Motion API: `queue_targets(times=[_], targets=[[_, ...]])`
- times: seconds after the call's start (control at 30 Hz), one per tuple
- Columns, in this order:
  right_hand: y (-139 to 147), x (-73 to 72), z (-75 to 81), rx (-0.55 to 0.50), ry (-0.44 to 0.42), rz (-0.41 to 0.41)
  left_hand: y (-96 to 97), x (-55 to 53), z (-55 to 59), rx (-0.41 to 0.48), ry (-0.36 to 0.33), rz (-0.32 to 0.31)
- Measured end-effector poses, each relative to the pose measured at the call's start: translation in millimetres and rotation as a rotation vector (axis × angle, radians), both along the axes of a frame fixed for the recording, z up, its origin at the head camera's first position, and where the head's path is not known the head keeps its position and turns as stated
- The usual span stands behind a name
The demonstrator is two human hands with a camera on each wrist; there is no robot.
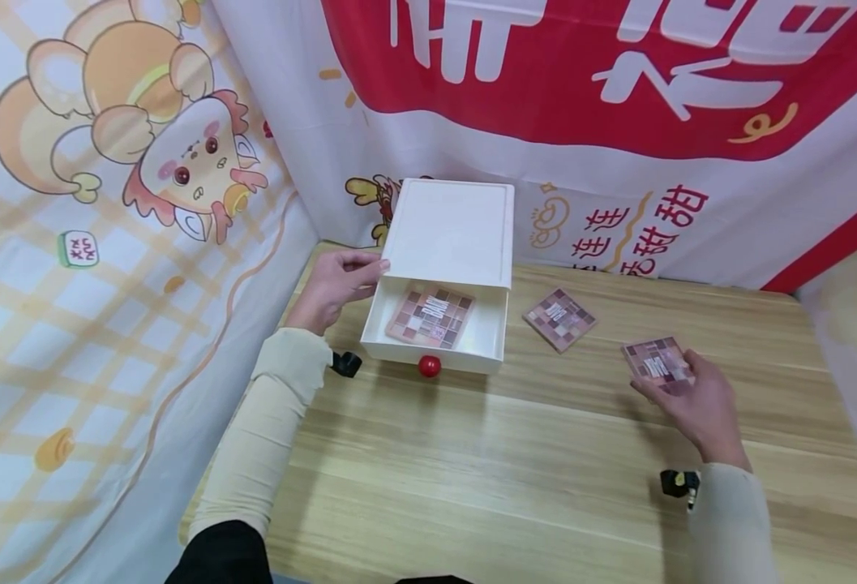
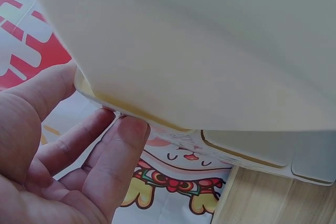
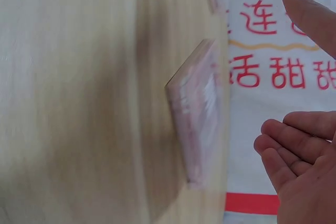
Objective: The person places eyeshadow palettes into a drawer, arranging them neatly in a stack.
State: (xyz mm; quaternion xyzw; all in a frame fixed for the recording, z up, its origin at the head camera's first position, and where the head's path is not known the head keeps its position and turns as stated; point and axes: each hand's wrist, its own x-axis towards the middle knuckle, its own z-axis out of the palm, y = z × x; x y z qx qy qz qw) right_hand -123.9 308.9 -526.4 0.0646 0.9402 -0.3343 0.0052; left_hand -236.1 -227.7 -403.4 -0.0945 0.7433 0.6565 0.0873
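Observation:
A white drawer box (image 1: 448, 227) stands against the back wall, its drawer (image 1: 482, 328) pulled out and bearing a red round knob (image 1: 430, 367). My left hand (image 1: 329, 288) holds the box at its left side, fingertips on the edge, as the left wrist view also shows. In the drawer lies a square eyeshadow palette (image 1: 431, 316) with a pink and brown grid. A second palette (image 1: 559, 319) rests on the table right of the box. Farther right, my right hand (image 1: 713, 401) reaches over a third palette (image 1: 654, 361), thumb and fingers spread apart around it.
The wooden table (image 1: 508, 470) runs along a printed cloth (image 1: 581, 81) at the back and another (image 1: 107, 324) on the left. Small black devices sit near the left wrist (image 1: 346, 364) and right wrist (image 1: 679, 483).

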Motion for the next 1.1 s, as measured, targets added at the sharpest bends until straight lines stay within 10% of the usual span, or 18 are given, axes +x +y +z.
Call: queue_targets(times=[1.1], targets=[[25, -2.1, -43.5, 0.14, -0.155, -0.062, -0.5, -1.6, -1.2, 0.017, -0.001, -0.001]])
